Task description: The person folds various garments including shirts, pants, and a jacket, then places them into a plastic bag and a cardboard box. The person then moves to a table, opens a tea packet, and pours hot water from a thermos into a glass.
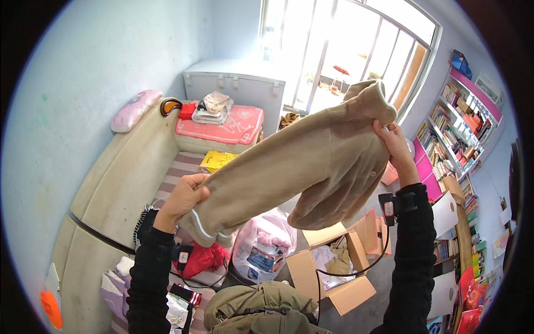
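A tan fleece garment with buttons and pale trim is stretched up in the air between my two hands. My left hand grips its sleeve near the cuff, at the lower left. At the upper right, my right hand pinches the garment near its collar. Beneath it stand a clear plastic bag holding a pink garment and jeans, and an open cardboard box with white and olive clothes inside. A red cloth lies on the striped sofa seat below my left hand.
The beige sofa runs along the left wall. Folded clothes rest on a pink mat at the back, with a yellow package nearer. Bookshelves line the right wall. A black cable hangs between my arms.
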`<state>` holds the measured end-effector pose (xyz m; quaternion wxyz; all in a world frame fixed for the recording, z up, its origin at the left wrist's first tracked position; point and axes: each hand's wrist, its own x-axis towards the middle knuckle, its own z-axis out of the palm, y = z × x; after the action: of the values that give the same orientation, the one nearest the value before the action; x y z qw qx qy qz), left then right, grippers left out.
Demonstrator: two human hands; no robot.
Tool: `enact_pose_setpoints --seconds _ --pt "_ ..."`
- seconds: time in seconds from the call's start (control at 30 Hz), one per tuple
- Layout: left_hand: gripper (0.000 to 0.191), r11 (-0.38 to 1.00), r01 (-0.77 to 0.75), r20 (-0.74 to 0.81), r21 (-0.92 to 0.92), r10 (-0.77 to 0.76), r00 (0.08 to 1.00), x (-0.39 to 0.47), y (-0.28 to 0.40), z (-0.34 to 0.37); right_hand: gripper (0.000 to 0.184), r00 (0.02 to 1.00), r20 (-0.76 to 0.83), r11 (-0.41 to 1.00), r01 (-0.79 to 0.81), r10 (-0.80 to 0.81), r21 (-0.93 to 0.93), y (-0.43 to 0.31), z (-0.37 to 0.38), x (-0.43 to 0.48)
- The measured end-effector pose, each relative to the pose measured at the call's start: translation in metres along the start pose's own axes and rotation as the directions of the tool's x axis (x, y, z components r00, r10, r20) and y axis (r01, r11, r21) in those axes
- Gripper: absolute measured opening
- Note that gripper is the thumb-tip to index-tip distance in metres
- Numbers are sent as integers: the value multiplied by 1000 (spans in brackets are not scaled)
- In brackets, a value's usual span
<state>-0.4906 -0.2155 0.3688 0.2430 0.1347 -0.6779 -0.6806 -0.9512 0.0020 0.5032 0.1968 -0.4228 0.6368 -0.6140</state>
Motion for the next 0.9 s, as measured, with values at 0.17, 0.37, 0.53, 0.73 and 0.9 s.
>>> enact_pose_setpoints --seconds 0.17,0.37,0.53,0.73,0.9 --pt "64 999 47 93 -6 -46 995 -7 8 3 35 998 -44 998 -52 53 16 10 -11 0" --pt "65 986 102 134 -135 -84 987 1 5 1 34 996 -39 997 -80 80 0 24 -17 5" --pt "61 979 147 118 -144 -130 984 4 0 -6 35 994 -7 993 -109 109 49 32 -18 5" --pt "53 989 115 127 93 -127 984 5 -21 -24 35 993 89 980 -92 77 179 34 -4 -10" --pt "39 792 32 -4 609 -37 999 21 -51 -41 42 947 301 931 -3 -115 364 8 30 -54"
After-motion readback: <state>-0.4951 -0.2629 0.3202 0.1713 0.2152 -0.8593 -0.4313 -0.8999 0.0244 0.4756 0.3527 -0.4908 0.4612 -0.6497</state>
